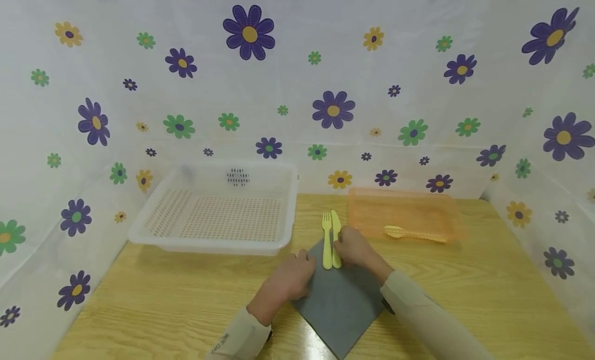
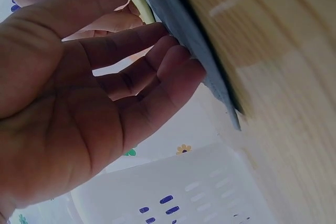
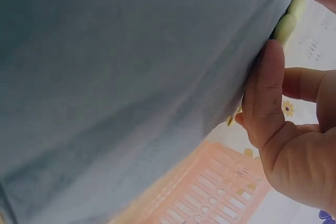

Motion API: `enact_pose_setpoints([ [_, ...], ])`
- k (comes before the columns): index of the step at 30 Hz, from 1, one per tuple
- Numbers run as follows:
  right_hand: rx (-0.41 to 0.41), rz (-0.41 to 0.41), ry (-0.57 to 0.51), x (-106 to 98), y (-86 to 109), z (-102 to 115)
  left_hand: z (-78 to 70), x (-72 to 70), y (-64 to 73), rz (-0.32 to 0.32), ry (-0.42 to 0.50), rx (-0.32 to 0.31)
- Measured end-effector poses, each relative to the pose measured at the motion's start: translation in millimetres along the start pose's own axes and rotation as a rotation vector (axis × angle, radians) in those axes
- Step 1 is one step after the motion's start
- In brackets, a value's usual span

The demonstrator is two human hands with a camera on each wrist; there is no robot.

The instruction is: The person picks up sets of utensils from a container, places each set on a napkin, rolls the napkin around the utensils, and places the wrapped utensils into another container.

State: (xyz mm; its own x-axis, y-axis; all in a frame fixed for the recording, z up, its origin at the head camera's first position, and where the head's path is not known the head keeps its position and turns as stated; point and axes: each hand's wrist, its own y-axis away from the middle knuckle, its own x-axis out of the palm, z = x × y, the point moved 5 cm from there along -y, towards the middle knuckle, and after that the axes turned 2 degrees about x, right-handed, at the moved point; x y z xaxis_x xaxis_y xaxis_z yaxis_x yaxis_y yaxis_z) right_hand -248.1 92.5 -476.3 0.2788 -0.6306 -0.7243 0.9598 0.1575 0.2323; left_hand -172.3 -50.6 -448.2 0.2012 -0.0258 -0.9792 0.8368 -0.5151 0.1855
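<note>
A grey cloth napkin [image 1: 341, 303] lies cornerwise on the table, with a pale yellow fork [image 1: 327, 241] and a matching knife [image 1: 337, 259] side by side on its far half, pointing away. My right hand [image 1: 355, 248] has its curled fingers at the middle of the knife and hides part of it. In the right wrist view, its thumb [image 3: 269, 77] lies close along the napkin beside the handle ends. At the napkin's left edge, my left hand [image 1: 290, 275] touches the cloth with its loosely bent fingertips [image 2: 181, 74].
A large white perforated basket [image 1: 214, 246] stands at the back left. At the back right is a shallow orange basket [image 1: 404, 207] with yellow cutlery [image 1: 409, 233] in it. A white flower-print sheet [image 1: 288, 81] closes off the back and both sides of the wooden table [image 1: 176, 298].
</note>
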Motion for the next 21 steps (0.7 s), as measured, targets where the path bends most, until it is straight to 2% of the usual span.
enact_pose_setpoints([
  [21,-0.036,0.027,-0.018,-2.0,7.7,0.4,-0.6,0.1,-2.1,0.007,0.017,0.008],
])
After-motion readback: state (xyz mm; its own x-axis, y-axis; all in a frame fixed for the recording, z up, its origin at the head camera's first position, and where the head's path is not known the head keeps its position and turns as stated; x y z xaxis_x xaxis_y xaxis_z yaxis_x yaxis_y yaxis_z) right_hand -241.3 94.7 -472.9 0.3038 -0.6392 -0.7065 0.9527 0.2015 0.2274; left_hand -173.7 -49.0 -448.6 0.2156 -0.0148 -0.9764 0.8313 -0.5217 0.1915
